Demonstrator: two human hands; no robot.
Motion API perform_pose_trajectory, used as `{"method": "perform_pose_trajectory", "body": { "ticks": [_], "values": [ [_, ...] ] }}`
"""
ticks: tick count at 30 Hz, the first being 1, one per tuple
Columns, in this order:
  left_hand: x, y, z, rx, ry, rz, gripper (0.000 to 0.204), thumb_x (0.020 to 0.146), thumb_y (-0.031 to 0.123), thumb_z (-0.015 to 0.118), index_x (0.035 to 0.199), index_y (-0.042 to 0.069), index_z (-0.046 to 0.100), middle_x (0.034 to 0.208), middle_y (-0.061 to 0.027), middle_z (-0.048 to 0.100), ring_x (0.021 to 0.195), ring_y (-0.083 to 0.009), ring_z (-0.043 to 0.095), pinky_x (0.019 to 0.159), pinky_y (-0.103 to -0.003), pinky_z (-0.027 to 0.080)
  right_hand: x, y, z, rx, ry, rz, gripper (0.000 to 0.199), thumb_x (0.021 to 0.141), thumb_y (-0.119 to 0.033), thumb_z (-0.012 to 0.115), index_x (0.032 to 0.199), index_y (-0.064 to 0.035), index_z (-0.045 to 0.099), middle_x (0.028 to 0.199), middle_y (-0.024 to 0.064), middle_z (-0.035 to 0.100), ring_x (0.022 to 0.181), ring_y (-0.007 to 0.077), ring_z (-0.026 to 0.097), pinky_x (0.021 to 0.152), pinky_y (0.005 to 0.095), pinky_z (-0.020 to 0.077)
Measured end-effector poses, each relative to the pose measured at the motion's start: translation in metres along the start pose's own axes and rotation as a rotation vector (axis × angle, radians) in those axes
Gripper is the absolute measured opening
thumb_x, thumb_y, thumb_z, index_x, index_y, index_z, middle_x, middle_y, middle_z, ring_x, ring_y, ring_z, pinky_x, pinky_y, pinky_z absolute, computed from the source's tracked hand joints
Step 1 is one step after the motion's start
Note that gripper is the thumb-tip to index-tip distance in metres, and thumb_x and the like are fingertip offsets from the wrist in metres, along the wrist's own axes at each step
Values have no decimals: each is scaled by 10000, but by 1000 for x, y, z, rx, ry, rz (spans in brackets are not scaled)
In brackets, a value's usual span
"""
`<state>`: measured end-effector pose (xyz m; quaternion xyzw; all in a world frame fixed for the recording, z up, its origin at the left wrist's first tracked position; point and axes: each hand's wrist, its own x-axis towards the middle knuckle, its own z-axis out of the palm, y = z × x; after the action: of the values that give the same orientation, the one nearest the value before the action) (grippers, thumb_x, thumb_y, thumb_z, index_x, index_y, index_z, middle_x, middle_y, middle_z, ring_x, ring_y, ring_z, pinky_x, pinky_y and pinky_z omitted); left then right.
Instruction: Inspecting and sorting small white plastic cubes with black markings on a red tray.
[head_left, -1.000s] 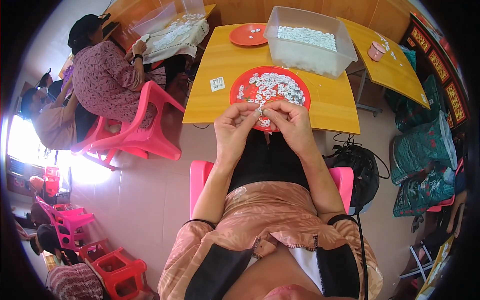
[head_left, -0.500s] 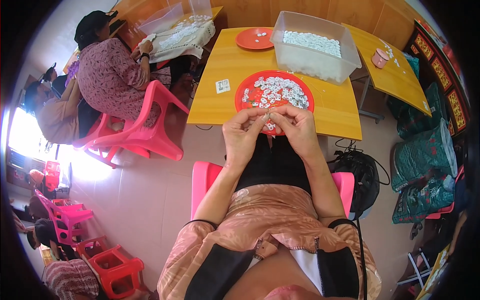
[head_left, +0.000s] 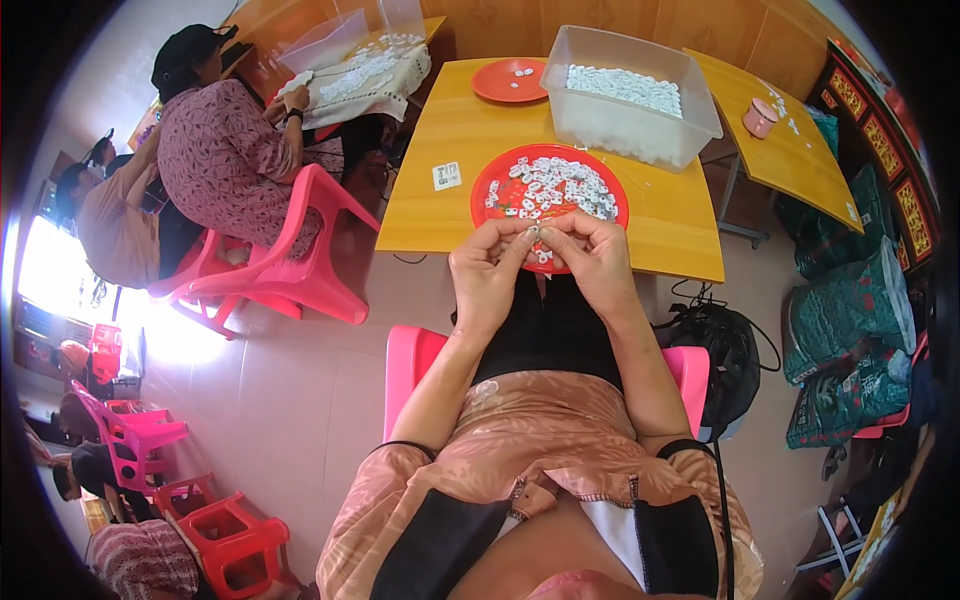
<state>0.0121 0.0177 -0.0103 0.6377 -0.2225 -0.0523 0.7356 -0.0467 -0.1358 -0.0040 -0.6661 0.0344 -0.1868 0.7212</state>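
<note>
My left hand (head_left: pixel 487 270) and my right hand (head_left: pixel 597 258) meet over the near rim of a red plate (head_left: pixel 621 200). Thumbs and forefingers of both are pinched together around a tiny piece, mostly hidden by the fingertips, so its kind does not show. On the plate lie many small white oval pieces with dark marks (head_left: pixel 570 180). A few more show just below my fingertips, at the plate's near edge.
The yellow table (head_left: pixel 430 215) also bears a clear plastic bin (head_left: pixel 640 125) full of white pieces, a second red plate (head_left: pixel 490 82) and a white printed card (head_left: pixel 446 176). A co-worker (head_left: pixel 230 140) sits at the left. A black bag (head_left: pixel 712 360) stands on the floor at right.
My hands stay pinched together in nearly the same place. The whole view has shifted very slightly.
</note>
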Motion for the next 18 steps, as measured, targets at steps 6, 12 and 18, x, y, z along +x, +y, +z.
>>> {"method": "perform_pose_trajectory", "body": {
  "ticks": [6,12,18],
  "values": [
    [-1,-6,5,-58,26,36,114,1000,23,706,1090,-44,727,899,-59,754,754,-80,699,696,-219,564,2,2,2,64,-6,28,104,993,-64,721,992,38,740,840,55,754,691,65,672,595,200,507],
    [1,-21,4,-129,77,-16,102,990,15,711,1074,-41,729,871,-67,758,753,-98,716,691,-226,574,7,21,1,110,-37,35,93,993,-59,717,985,31,738,831,53,750,691,69,665,619,211,521],
    [4,-23,1,-201,60,-56,120,988,25,717,1087,-41,727,883,-69,758,755,-98,706,704,-224,562,6,16,3,148,-5,62,99,993,-69,722,994,28,743,829,46,738,708,60,649,651,202,523]
  ]
}}
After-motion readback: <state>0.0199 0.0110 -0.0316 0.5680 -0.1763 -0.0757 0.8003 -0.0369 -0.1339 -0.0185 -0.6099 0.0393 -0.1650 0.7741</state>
